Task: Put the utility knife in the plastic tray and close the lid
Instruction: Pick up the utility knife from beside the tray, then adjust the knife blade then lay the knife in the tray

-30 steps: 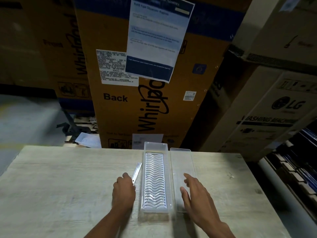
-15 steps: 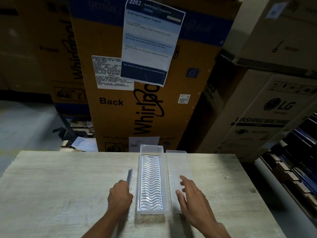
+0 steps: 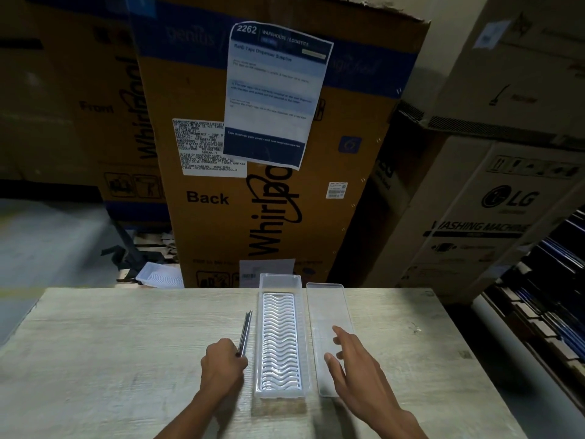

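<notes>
A long clear plastic tray [image 3: 261, 343] with a white wavy insert lies lengthwise on the pale wooden table [image 3: 110, 350]. Its clear flat lid [image 3: 326, 307] lies beside it on the right. My left hand [image 3: 223, 370] grips the near end of a slim dark utility knife [image 3: 245, 331], which is turned on its edge just left of the tray and points away from me. My right hand [image 3: 354, 367] rests over the near half of the lid with fingers spread, holding nothing.
Tall Whirlpool cardboard boxes [image 3: 278, 191] with a taped paper sheet stand behind the table. LG washing machine boxes [image 3: 493, 217] lean at the right. Another clear tray [image 3: 160, 275] lies on the floor behind the table's far left edge. Dark shelving sits at far right.
My left hand has rolled the knife from flat onto its edge, so it now looks thin and dark. My right hand stays over the lid. The camera has tilted upward slightly.
</notes>
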Demonstrator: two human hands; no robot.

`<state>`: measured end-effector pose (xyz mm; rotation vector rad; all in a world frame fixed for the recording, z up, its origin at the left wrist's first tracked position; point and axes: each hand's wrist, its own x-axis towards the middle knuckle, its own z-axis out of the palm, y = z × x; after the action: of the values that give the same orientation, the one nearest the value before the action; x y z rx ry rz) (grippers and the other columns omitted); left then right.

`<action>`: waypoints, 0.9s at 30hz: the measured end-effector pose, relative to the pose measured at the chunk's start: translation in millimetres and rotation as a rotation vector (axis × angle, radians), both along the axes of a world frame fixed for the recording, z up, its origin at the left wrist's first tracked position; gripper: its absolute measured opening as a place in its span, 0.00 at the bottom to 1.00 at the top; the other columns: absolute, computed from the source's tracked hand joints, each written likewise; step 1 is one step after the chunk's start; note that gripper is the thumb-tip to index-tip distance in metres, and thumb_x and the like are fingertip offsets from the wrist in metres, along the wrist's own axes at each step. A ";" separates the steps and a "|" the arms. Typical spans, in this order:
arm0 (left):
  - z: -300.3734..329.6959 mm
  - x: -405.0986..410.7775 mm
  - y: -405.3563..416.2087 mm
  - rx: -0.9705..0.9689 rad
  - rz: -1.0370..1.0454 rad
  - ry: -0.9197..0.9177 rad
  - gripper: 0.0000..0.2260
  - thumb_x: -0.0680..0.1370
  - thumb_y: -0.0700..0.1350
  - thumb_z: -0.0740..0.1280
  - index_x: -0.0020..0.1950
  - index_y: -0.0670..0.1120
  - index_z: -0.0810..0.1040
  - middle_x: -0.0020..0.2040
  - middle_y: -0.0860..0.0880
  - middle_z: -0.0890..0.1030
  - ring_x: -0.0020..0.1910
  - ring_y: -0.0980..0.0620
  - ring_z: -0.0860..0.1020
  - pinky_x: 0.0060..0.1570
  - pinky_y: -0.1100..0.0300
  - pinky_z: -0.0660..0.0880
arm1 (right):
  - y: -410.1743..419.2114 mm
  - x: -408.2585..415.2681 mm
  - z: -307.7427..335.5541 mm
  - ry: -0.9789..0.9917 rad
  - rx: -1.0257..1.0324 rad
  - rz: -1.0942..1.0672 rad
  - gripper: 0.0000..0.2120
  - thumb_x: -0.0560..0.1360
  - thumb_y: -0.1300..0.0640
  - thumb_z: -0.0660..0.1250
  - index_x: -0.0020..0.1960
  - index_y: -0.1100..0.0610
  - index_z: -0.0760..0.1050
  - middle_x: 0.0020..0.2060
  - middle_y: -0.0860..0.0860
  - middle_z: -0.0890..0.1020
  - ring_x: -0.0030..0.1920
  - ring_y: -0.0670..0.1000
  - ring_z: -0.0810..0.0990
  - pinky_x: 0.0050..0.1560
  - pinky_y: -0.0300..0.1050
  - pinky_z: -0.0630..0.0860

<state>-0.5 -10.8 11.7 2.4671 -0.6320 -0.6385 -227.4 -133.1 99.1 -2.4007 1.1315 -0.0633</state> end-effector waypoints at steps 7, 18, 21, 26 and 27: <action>83.0 -36.0 -21.0 -0.371 -0.016 -0.063 0.04 0.74 0.45 0.74 0.47 0.48 0.81 0.39 0.54 0.81 0.36 0.58 0.77 0.35 0.65 0.73 | 8.5 25.7 24.6 -0.195 0.082 -0.100 0.16 0.81 0.43 0.60 0.65 0.47 0.74 0.60 0.42 0.80 0.56 0.43 0.79 0.60 0.38 0.76; 173.2 -79.9 -38.4 -0.603 -0.136 -0.101 0.06 0.73 0.41 0.73 0.45 0.50 0.78 0.40 0.54 0.78 0.39 0.55 0.79 0.40 0.56 0.82 | 14.5 47.3 110.3 -0.710 0.430 -0.153 0.07 0.76 0.57 0.72 0.51 0.46 0.79 0.43 0.49 0.86 0.48 0.49 0.86 0.50 0.47 0.85; 196.2 -85.1 -34.0 -0.641 -0.159 -0.112 0.07 0.74 0.39 0.72 0.48 0.48 0.77 0.43 0.54 0.76 0.39 0.56 0.78 0.38 0.59 0.82 | 15.9 45.0 127.6 -0.756 0.438 -0.144 0.08 0.77 0.60 0.72 0.51 0.47 0.81 0.43 0.50 0.87 0.47 0.49 0.87 0.48 0.46 0.85; 224.9 -90.1 -21.8 -0.731 -0.178 -0.015 0.09 0.75 0.41 0.74 0.49 0.48 0.76 0.45 0.48 0.78 0.40 0.51 0.81 0.37 0.57 0.84 | 18.7 41.4 151.5 -0.781 0.426 -0.132 0.07 0.78 0.60 0.70 0.54 0.50 0.81 0.45 0.50 0.87 0.48 0.48 0.87 0.45 0.42 0.84; 229.5 -90.0 -18.9 -0.748 -0.185 0.004 0.09 0.74 0.41 0.74 0.50 0.48 0.76 0.45 0.48 0.79 0.41 0.51 0.81 0.38 0.58 0.84 | 18.6 40.3 155.6 -0.782 0.412 -0.131 0.07 0.78 0.59 0.70 0.55 0.51 0.81 0.46 0.50 0.86 0.48 0.48 0.87 0.45 0.42 0.84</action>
<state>-90.5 -29.7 241.2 1.7242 -0.9073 -0.3737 -187.2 -114.6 254.7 -1.6794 0.8110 -0.6769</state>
